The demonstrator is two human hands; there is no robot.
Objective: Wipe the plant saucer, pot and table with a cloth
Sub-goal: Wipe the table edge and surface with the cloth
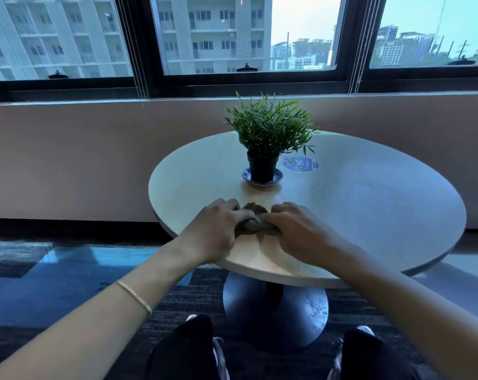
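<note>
A dark bunched cloth lies on the round light table near its front edge. My left hand grips the cloth's left side and my right hand grips its right side, fingers curled into the fabric. Behind the cloth, a black pot with a green leafy plant stands upright on a blue-and-white patterned saucer near the table's middle.
A round blue sticker lies on the table right of the pot. The table stands on a dark pedestal base over patterned carpet. A low wall and windows run behind. My knees and shoes show at the bottom.
</note>
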